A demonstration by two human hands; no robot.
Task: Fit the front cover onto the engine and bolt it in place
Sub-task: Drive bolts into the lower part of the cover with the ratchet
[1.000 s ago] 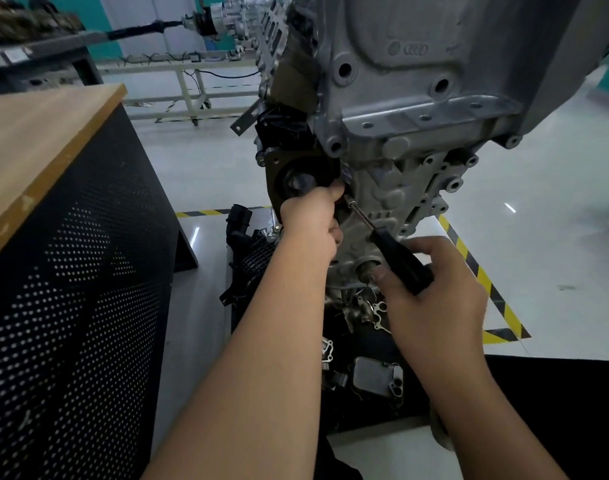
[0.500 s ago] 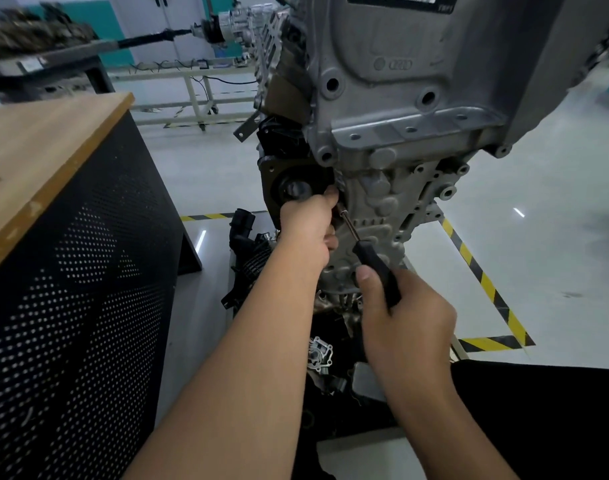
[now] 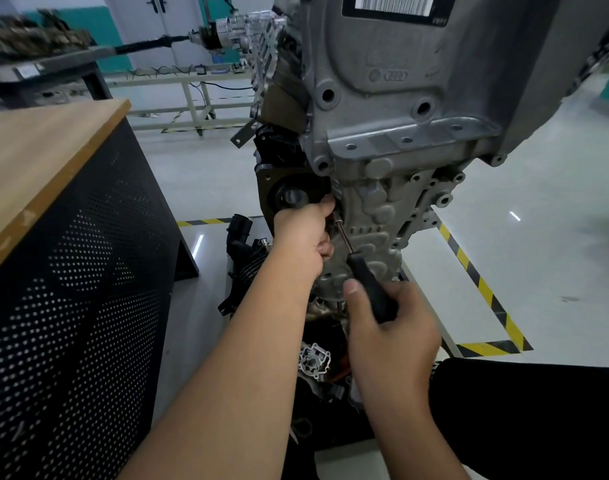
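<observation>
The grey engine [image 3: 410,109] hangs upright in front of me. Its cast front cover [image 3: 375,216] sits against the lower block. My left hand [image 3: 301,237] is curled against the cover's left edge, fingertips pinching at a bolt spot where the tool tip meets the cover; the bolt itself is hidden. My right hand [image 3: 389,334] grips the black handle of a screwdriver [image 3: 365,271], whose thin shaft slants up-left to that spot. A dark round seal housing [image 3: 289,195] lies just left of my left hand.
A black perforated cabinet with a wooden top [image 3: 47,161] stands close on the left. Loose engine parts, including a small silver pump piece [image 3: 315,362] and a black hose part [image 3: 240,237], lie on the dark base below. Yellow-black floor tape [image 3: 483,282] runs at the right.
My right hand with the screwdriver has moved up and left, closer to the cover, and the shaft now stands steeper. My left hand has stayed at the cover's edge. My head has tilted up slightly.
</observation>
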